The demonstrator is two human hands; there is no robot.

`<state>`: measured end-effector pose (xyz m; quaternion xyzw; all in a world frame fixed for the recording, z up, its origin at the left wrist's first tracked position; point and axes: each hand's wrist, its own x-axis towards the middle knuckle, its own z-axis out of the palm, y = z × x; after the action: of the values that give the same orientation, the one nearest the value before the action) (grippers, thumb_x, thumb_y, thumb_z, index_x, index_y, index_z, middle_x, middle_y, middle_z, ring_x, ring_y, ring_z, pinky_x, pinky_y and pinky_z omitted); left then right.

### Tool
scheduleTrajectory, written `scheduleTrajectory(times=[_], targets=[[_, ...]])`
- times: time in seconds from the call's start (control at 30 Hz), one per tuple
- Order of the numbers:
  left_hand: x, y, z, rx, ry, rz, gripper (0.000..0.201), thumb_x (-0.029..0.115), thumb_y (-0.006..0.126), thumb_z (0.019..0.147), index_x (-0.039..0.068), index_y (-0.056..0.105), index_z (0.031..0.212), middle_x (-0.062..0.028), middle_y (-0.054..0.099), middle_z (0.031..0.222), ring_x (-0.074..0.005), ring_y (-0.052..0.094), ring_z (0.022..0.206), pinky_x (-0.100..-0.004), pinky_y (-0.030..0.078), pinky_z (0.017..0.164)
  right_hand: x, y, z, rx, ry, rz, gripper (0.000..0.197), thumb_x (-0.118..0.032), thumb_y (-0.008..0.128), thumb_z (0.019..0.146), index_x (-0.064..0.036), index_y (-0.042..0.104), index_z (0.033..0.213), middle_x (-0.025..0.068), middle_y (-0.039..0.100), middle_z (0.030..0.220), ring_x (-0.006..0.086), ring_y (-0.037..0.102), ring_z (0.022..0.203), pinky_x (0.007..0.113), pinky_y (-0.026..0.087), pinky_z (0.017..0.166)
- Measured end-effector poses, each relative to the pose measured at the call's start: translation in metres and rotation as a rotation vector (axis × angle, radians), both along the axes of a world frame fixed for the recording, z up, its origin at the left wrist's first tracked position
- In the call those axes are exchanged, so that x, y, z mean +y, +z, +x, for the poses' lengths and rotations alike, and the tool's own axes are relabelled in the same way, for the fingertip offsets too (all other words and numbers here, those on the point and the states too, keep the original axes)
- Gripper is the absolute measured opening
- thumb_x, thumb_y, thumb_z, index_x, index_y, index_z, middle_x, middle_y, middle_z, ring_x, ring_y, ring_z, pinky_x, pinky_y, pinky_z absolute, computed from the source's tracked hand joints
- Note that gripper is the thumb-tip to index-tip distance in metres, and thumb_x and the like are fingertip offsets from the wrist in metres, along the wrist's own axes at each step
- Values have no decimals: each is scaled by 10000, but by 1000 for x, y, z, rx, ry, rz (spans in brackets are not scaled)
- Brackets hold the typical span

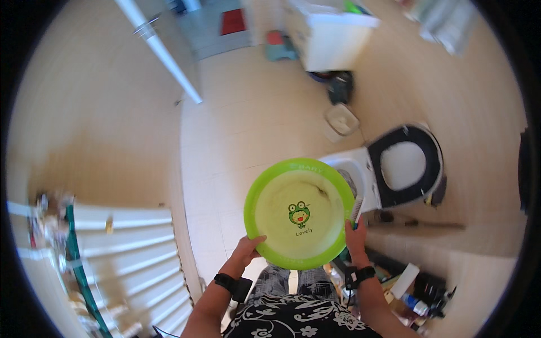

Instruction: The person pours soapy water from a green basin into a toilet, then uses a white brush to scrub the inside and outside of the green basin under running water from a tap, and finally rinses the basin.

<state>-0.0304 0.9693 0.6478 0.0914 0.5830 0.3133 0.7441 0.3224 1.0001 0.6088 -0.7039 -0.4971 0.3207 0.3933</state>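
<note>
Between my two hands is a round plastic basin (276, 174) with a bright green rim and a cartoon frog on its pale inner bottom. A dark smudge marks the inside near the far right; whether water is in it I cannot tell. My left hand (248, 250) grips the near left rim, thumb on top. At the right rim, my right hand (356, 239) is closed on the edge and also holds a small brush (357, 208) with pale bristles. The basin partly covers a white toilet (369, 188) with a black seat (434, 163).
Beyond the toilet are a small pale bin (341, 119), a black bag (340, 87) and a white cabinet (332, 39). A low stool (280, 50) stands near the open door (163, 50). White ribbed panels (129, 248) lie left; bottles and clutter (414, 304) crowd the lower right.
</note>
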Motion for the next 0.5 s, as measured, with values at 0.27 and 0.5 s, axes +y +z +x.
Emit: scheduleTrajectory(times=[0.27, 0.5], targets=[[-196, 10, -115, 42, 655, 0, 379, 59, 565, 725, 10, 524, 1099, -103, 609, 943, -234, 633, 785, -371, 555, 669, 56, 74, -222, -425, 832, 539, 359, -136, 591, 826, -51, 519, 1168, 134, 515, 967, 324, 542, 778, 407, 464, 677], [-385, 58, -64, 235, 1211, -189, 271, 89, 599, 711, 6, 593, 969, -97, 613, 809, -228, 625, 688, -346, 547, 614, -56, 137, -380, -102, 1731, 210, 343, -78, 526, 838, -65, 505, 1181, 191, 573, 1051, 352, 583, 914, 403, 474, 747]])
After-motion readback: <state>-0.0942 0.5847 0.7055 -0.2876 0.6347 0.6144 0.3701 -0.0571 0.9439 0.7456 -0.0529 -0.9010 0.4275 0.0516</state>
